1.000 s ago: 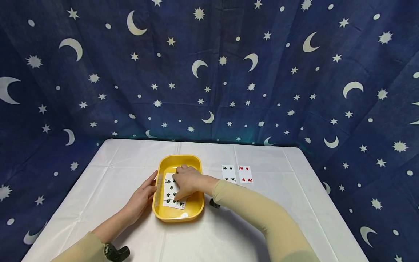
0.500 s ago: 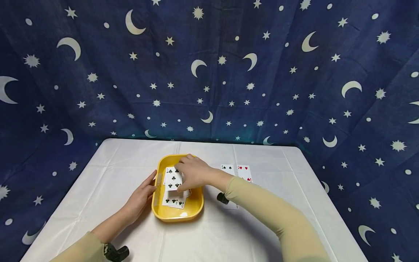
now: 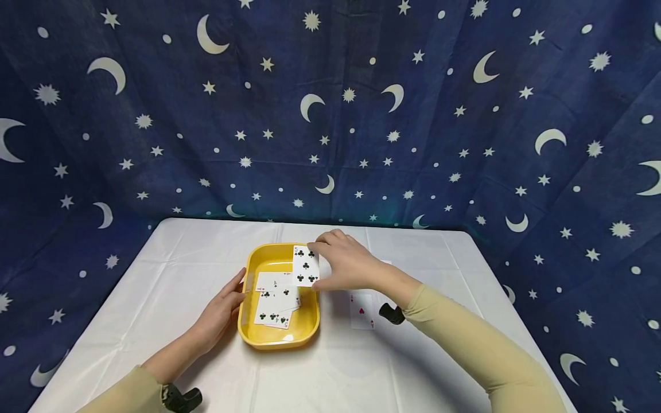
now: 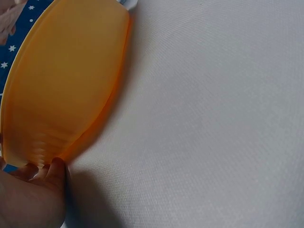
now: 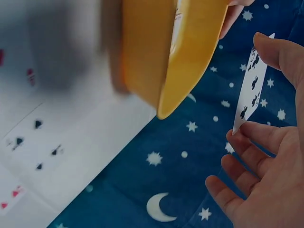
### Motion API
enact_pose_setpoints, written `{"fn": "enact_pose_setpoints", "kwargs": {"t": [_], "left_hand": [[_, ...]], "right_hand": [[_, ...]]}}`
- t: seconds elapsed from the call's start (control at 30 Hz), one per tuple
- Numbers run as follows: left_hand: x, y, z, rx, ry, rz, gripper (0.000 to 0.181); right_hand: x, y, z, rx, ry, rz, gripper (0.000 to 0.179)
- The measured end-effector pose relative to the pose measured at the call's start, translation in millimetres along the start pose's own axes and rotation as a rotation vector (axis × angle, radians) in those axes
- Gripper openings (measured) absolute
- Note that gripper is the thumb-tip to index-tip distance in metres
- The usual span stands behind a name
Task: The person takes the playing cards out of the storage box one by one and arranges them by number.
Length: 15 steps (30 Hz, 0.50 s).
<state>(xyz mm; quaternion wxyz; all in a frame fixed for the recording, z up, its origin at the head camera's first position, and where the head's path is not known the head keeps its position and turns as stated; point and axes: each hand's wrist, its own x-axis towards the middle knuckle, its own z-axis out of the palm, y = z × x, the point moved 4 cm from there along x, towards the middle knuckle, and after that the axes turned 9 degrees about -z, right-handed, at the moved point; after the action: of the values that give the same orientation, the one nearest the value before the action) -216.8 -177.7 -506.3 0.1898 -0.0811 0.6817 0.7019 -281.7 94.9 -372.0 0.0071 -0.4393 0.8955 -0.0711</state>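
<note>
Pinch on five of clubs (image 3: 306, 267), above yellow tray (image 3: 308, 318)

Right hand (image 3: 346, 261), centre of frame: thumb on the near edge of the card, fingertips on the far edge, spread about as wide as the card between them. The remaining fingers are loosely bent in the right wrist view and hold nothing. Card is aloft over the tray's upper right part, tilted, apart from the rim. Edge grip probably meant to leave the face uncovered and the card unbent.

Left hand (image 3: 219, 315), left of centre: fingers mostly straight, resting against the tray's left outer wall; no grip seen. Likely there to keep the tray from sliding.

In the tray, overlapping cards (image 3: 279, 301) in a loose heap, with a crosswise card (image 3: 265, 281) at the upper end. Tray stands on a white tablecloth (image 3: 206, 246). To its right, below the right hand, a heart card (image 3: 361, 312) lies flat. Lower left of the right wrist view: four of spades (image 5: 35, 145), a red card (image 5: 12, 197) just beside it. Behind all, blue backdrop (image 3: 330, 132) with moons and stars.

Against half a second ago: the five of clubs has moved from the tray's left half toward upper right, baring the crosswise card. Right hand now mostly hides the pair beyond it in the head view; heart card shows more fully. Left hand and tray unchanged.
</note>
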Motion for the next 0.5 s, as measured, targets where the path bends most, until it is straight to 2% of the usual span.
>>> {"fn": "enact_pose_setpoints", "kwargs": {"t": [0.27,0.5], "left_hand": [[0.7,-0.5,-0.3,0.008,-0.002,-0.009,0.068],[-0.1,-0.2,-0.4,0.003,-0.004,-0.018,0.068]], "right_hand": [[-40.1,14.3,-1.4,-0.017,0.02,0.043,0.087],[-74.7,21.9,12.4,-0.048,0.017,0.045,0.087]]}}
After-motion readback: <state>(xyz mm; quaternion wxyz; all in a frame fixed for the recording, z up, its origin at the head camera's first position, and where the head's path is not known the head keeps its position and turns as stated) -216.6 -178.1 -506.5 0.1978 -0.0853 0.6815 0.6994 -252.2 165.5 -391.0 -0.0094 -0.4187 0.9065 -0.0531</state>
